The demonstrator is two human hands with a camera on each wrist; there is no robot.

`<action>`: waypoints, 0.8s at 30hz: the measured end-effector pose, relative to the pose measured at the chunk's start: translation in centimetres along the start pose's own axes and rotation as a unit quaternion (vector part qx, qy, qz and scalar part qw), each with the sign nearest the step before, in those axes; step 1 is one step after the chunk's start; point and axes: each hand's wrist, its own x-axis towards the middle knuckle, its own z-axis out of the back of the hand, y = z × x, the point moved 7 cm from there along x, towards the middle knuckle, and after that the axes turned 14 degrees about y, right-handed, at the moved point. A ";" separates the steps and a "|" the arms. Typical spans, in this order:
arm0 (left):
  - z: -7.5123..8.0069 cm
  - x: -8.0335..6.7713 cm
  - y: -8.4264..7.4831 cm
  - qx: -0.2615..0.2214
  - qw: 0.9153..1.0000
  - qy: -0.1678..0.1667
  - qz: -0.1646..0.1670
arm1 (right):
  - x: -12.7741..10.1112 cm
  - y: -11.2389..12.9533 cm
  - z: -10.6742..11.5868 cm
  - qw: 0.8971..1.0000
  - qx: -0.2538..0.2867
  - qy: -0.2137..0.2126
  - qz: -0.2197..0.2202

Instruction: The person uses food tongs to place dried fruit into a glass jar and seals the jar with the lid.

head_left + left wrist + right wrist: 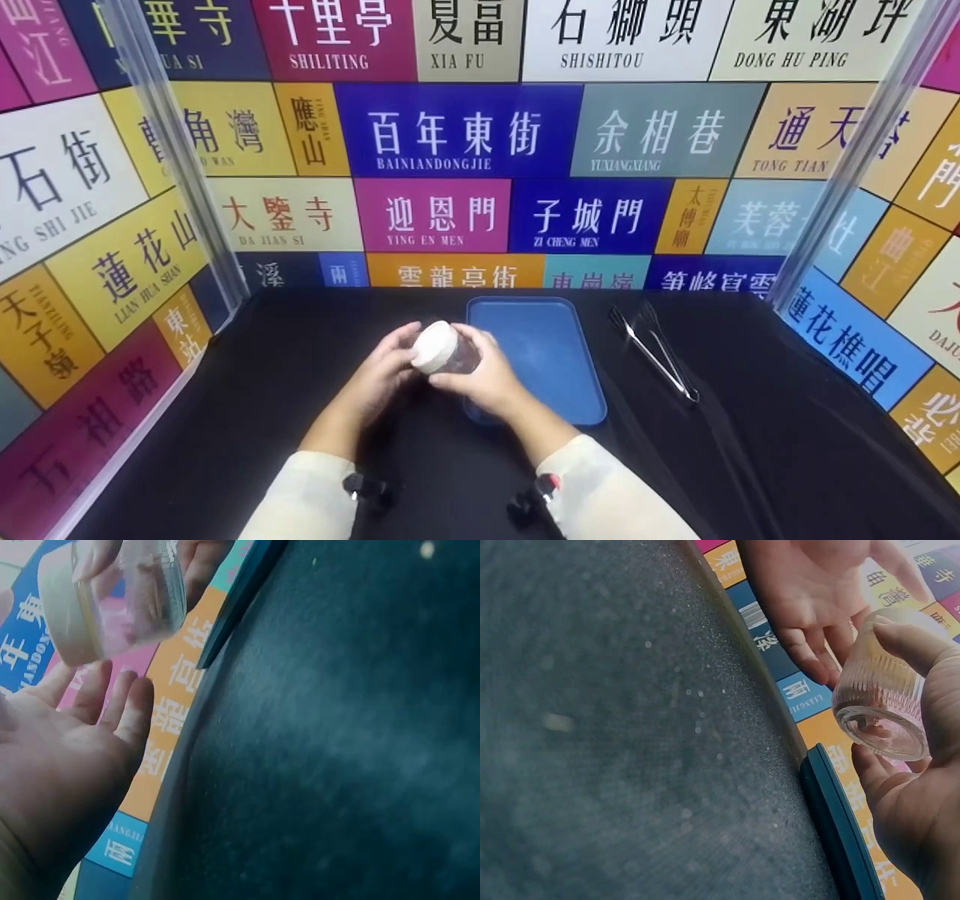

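Just below the centre of the head view, the right hand (487, 379) grips a small clear ribbed jar (450, 351) by its glass body, fingers and thumb curled round it, holding it tilted in the air above the black table (750, 465), with its white lid (433, 346) pointing toward the left of the frame. The left hand (382, 367) is beside the lid with its fingers straight and relaxed; in the left wrist view its palm is spread open just under the jar, the fingertips close to the lid's rim, though whether they touch it I cannot tell. The right wrist view, at its right edge, shows the jar's round glass base facing the camera, wrapped by the right hand's thumb and fingers, with the left hand's open palm at the top of the frame beyond it. Directly behind the hands in the head view, a flat blue tray (555, 352) lies on the table, its near corner partly hidden by the right hand. To the right of the tray, apart from it, a pair of metal tongs (654, 351) lies on the black surface. Both cream sleeves (607, 495) enter from the bottom edge, and walls covered in colourful signs (457, 131) with Chinese characters close in the table at the back and sides
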 end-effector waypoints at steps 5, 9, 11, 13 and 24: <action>-0.2 0.1 0.5 -0.014 1.000 0.018 0.010 | 0.0 -0.1 -0.3 0.998 0.068 0.013 0.013; -0.2 0.2 0.5 0.017 1.000 -0.005 0.009 | 0.0 -0.2 -0.6 0.994 0.101 0.029 0.024; 0.1 0.2 0.4 0.037 0.999 -0.027 0.003 | 0.1 -0.2 -0.7 0.993 0.108 0.037 0.029; 0.4 0.1 0.4 0.055 0.997 -0.051 0.000 | 0.2 -0.3 -0.7 0.993 0.102 0.041 0.031; 1.4 -0.2 0.6 0.125 0.988 -0.085 0.015 | 0.3 -0.3 0.0 0.999 -0.002 0.023 0.025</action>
